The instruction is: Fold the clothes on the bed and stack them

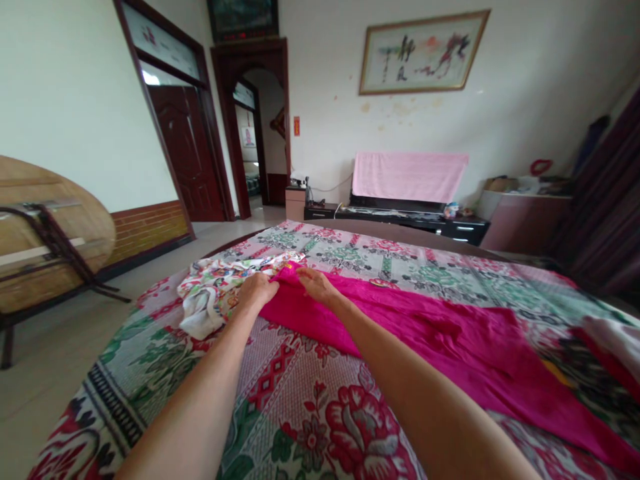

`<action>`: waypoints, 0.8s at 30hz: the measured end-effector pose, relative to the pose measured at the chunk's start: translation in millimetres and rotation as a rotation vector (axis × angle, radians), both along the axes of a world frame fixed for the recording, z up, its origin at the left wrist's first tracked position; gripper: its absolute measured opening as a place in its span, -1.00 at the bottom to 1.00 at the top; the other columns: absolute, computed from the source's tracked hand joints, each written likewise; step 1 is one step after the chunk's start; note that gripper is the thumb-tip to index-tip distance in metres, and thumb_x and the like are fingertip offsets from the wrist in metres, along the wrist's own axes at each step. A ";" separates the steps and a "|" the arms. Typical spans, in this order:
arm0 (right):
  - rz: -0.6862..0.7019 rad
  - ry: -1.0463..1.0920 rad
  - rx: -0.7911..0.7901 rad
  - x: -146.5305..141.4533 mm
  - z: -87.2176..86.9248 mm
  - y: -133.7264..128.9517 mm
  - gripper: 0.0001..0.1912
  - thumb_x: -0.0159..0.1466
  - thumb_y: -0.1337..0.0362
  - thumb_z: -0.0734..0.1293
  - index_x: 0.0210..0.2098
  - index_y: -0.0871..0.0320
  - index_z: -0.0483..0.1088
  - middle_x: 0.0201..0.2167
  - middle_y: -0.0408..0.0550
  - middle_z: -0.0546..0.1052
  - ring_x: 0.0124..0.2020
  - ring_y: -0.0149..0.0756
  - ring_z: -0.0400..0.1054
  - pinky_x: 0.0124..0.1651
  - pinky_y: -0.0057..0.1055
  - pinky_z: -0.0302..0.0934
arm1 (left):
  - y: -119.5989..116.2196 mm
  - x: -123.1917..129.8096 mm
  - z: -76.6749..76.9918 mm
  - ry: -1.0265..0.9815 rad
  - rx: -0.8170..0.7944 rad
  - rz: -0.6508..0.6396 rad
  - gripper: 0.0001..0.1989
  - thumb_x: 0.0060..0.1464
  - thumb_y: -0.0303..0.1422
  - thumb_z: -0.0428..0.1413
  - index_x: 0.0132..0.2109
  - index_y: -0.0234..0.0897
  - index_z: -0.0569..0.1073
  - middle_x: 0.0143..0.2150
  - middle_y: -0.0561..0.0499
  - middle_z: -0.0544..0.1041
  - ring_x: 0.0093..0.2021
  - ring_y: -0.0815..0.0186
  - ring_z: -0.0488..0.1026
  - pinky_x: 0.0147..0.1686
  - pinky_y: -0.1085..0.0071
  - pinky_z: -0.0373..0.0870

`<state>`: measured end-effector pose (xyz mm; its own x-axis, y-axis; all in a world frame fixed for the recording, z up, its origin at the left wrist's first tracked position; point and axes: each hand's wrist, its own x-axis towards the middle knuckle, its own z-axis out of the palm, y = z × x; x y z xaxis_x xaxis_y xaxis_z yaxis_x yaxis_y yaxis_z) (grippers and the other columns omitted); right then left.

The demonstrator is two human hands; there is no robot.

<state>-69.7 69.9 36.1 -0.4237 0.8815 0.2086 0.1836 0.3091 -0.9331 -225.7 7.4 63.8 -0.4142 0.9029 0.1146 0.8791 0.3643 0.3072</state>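
Item: magenta garment (400,313), laid lengthwise over the table, from the hands at its far left end to the lower right edge of view, its surface creased. A small yellow mark (289,266) sits at its left end (any lettering too small to read).

Hands: left hand (257,293), fingers curled, thumb and forefinger clamped on the garment's left end; right hand (319,285), just beside it, palm down over the cloth, fingers close together (whether they pinch the fabric, I cannot tell).

Writing: framed picture (423,53), gilt-edged, with dark vertical brush characters not securely legible, beside red and black brushwork; red paper strip (297,126) by the doorway, its marks unreadable.

Surface: floral tablecloth (270,400) in red, green and grey, over a dark table. A white printed garment (205,300) lies crumpled beside the left hand.

Room: pale wall (320,67), stained below the frame; pink towel (410,177) draped above a black cabinet (463,231); dark red door (187,147); round folding table (50,233), tipped on its side at left; dark purple curtain (595,207) at right.
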 end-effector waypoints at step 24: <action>-0.313 0.348 -0.339 119.8 -1.5 -36.5 -0.79 0.10 0.23 0.29 -0.27 0.14 0.39 -0.53 -0.21 0.42 -0.53 -0.42 0.29 -0.47 -0.50 0.22 | -24.7 116.7 8.1 -0.207 0.158 -0.840 -0.68 0.12 -0.27 0.00 -0.13 -0.28 0.58 -0.26 -0.02 0.62 -0.29 0.30 0.52 -0.22 0.46 0.35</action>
